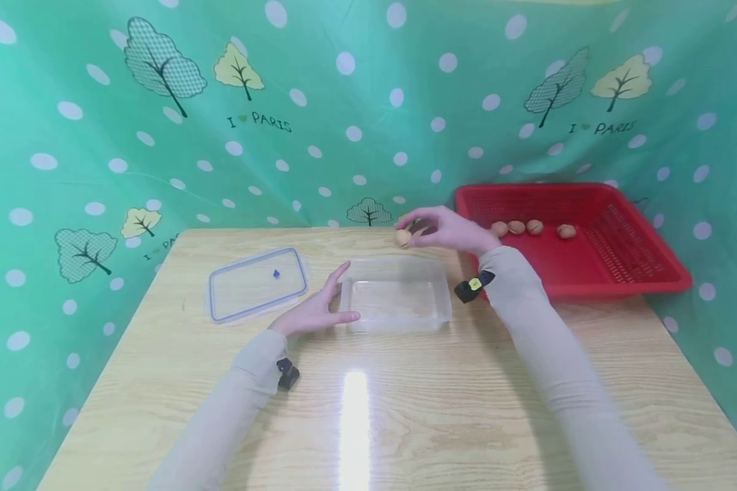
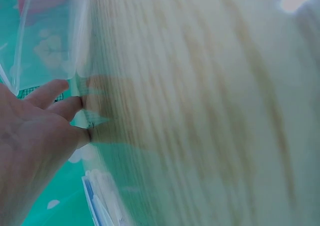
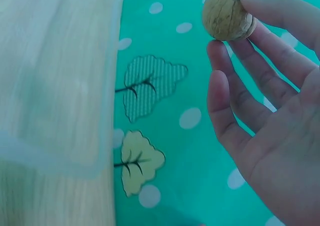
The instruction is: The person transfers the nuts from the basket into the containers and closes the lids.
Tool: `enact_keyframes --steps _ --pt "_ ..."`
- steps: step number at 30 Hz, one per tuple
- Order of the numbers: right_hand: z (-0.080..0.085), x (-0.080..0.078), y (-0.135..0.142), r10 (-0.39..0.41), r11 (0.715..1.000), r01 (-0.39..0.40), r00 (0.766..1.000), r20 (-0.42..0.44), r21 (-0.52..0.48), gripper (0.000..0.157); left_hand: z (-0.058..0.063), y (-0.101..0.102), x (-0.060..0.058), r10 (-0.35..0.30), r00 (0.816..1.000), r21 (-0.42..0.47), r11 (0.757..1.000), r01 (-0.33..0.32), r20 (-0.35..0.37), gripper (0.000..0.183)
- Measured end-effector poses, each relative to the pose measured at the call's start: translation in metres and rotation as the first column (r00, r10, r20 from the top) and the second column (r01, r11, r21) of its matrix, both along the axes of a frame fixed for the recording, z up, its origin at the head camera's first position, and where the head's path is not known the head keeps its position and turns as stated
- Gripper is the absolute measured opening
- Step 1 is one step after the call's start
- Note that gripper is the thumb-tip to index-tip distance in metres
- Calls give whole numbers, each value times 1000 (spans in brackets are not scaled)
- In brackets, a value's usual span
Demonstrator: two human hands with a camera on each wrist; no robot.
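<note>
My right hand [image 1: 445,228] pinches a walnut [image 1: 402,238] between thumb and fingertips, above the back edge of a clear plastic container [image 1: 399,327]. Close up in the right wrist view, the walnut [image 3: 227,14] shows its tan, ridged shell and seam. The left hand [image 1: 313,314] is at the container's left side, thumb and fingers spread along it. In the left wrist view the fingers of that hand [image 2: 35,121] are extended beside the clear wall. Several more walnuts [image 1: 516,227] lie in a red plastic basket [image 1: 651,273] to the right.
A clear lid [image 1: 258,286] with a blue seal lies left of the container, a small dark blue piece [image 1: 276,274] showing on it. The wooden table [image 1: 442,409] ends at a green dotted curtain [image 1: 319,136] behind. The basket's walls rise beside my right forearm.
</note>
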State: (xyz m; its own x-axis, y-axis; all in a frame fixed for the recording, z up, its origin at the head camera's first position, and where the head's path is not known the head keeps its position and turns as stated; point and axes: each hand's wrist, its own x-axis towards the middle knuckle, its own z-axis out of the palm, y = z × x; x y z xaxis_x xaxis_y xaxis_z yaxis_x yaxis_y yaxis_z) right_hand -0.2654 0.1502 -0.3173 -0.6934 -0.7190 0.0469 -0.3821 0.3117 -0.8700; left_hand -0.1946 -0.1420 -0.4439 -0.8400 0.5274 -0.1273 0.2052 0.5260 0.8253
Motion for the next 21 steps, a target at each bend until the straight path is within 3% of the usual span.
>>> enact_keyframes --steps 4,11,21 --pt "-6 1 -10 22 1000 -22 1000 5 -9 37 6 0 1 -3 1000 7 1000 3 12 98" --pt "-17 3 -28 48 999 -47 997 53 -26 37 35 4 13 -44 998 8 999 44 38 97" --pt "-38 0 -46 124 992 -124 992 34 -9 37 38 4 15 -31 999 -6 1000 31 29 96"
